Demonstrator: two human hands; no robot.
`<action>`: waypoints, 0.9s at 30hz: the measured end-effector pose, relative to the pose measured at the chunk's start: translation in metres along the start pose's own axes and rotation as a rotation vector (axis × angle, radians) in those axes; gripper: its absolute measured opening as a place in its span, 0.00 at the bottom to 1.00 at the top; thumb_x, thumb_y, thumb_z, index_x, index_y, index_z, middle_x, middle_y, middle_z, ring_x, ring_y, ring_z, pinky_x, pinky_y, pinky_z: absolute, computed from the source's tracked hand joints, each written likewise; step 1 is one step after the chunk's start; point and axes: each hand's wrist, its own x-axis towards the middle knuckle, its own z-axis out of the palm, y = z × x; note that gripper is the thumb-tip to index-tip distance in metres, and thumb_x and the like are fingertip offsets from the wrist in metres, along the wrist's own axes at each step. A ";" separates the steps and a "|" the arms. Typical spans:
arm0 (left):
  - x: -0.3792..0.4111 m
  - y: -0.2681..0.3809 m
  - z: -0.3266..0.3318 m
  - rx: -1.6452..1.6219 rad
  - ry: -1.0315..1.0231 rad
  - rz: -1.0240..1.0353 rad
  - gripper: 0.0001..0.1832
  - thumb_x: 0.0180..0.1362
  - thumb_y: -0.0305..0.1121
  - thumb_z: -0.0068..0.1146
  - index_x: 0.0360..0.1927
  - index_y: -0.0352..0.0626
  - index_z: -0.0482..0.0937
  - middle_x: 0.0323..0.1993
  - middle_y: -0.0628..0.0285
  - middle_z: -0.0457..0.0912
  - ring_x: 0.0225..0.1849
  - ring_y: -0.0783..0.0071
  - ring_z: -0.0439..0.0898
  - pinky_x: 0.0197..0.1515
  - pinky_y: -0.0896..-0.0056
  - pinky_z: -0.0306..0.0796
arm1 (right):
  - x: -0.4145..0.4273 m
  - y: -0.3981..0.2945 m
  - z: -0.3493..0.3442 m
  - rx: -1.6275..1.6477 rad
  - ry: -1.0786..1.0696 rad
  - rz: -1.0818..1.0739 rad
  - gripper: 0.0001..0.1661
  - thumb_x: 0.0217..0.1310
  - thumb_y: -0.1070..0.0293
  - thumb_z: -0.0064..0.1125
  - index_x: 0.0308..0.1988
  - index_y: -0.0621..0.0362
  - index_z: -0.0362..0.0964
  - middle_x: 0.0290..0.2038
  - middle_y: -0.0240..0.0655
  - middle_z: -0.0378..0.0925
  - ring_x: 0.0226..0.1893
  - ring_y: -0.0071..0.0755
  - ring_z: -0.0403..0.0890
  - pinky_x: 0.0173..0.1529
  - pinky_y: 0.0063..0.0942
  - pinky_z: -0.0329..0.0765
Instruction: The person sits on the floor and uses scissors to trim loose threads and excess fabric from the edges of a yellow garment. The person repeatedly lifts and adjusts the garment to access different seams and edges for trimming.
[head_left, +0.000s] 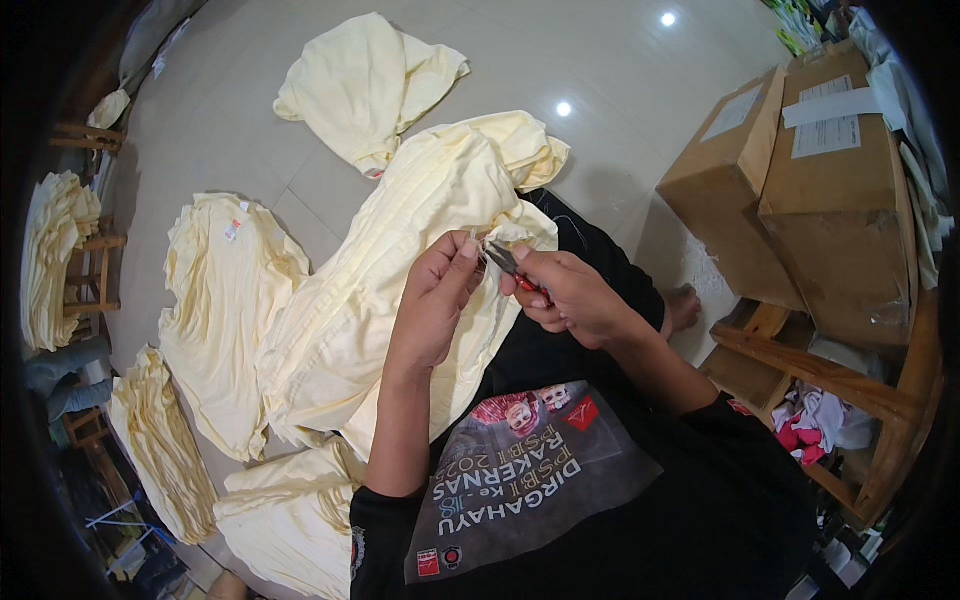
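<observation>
A cream-coloured garment (375, 277) lies across my lap and onto the floor, creased along its seams. My left hand (448, 274) pinches a small edge of its cloth, with loose threads, between thumb and fingertips. In my right hand (566, 289) is a pair of thread snips (504, 259) with dark blades and red handles. The blade tips point left, close beside the pinched edge. Whether the blades touch the thread is too small to tell. Part of the snips is hidden by my right fingers.
Another cream garment (352, 82) lies on the tiled floor (517, 52) ahead. Stacks of cream cloth (225, 330) spread to the left, some folded (292, 517). Cardboard boxes (832, 247) stand at right above a wooden rack (810, 367). My bare foot (681, 309) is near them.
</observation>
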 end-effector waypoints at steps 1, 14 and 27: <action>0.001 -0.002 -0.001 0.010 0.011 -0.008 0.11 0.82 0.42 0.51 0.51 0.46 0.79 0.49 0.72 0.81 0.54 0.84 0.78 0.65 0.72 0.70 | 0.001 0.001 0.000 -0.002 0.005 0.002 0.28 0.86 0.46 0.45 0.41 0.58 0.75 0.23 0.19 0.60 0.16 0.11 0.54 0.18 0.18 0.49; 0.002 0.003 0.012 0.155 0.048 0.099 0.14 0.83 0.41 0.49 0.48 0.40 0.78 0.39 0.73 0.77 0.40 0.87 0.67 0.47 0.80 0.65 | -0.009 0.010 -0.016 -0.160 0.091 -0.267 0.22 0.83 0.52 0.53 0.47 0.61 0.79 0.24 0.19 0.62 0.19 0.12 0.58 0.23 0.18 0.55; -0.015 0.021 0.020 0.627 0.064 0.094 0.10 0.83 0.36 0.49 0.49 0.39 0.75 0.34 0.67 0.79 0.37 0.83 0.73 0.43 0.77 0.71 | 0.028 -0.003 -0.039 -0.927 0.207 -0.871 0.15 0.57 0.78 0.76 0.43 0.62 0.79 0.39 0.33 0.81 0.32 0.26 0.79 0.36 0.26 0.73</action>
